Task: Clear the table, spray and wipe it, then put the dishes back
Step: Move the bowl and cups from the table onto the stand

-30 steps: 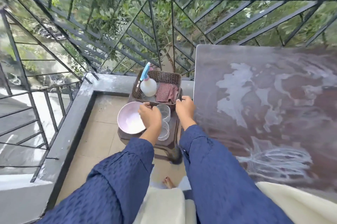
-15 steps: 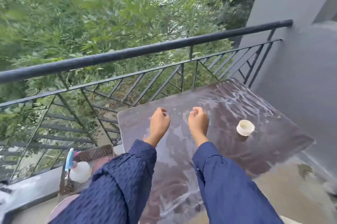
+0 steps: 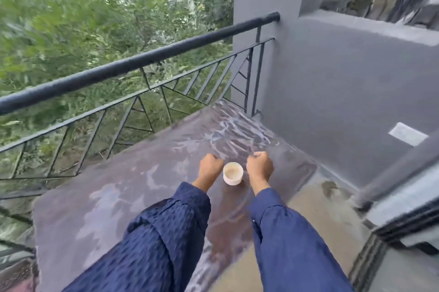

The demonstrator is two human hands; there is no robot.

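Toward the 1 o'clock part of the desk point(image 3: 118, 196), a small white cup point(image 3: 233, 173) is standing upright with its mouth open to the camera, and something pale is showing inside it. The desk top is dark and is glistening with wet, whitish streaks, thickest toward its 12 o'clock corner.

The person is reaching both arms forward in dark blue sleeves point(image 3: 154, 232). The left hand point(image 3: 210, 169) is hanging over the desk at the cup's 9 o'clock, just beside it, with its grip curled into a fist and nothing showing inside. The right hand point(image 3: 260, 168) is doing the same at the cup's 3 o'clock, its grip closed and nothing visible in it. Whether either hand is touching the cup cannot be told.

A black metal railing point(image 3: 142, 63) is running along the desk's 11 o'clock side, with green foliage blurring behind it. A grey wall point(image 3: 344, 78) is rising at 2 o'clock.
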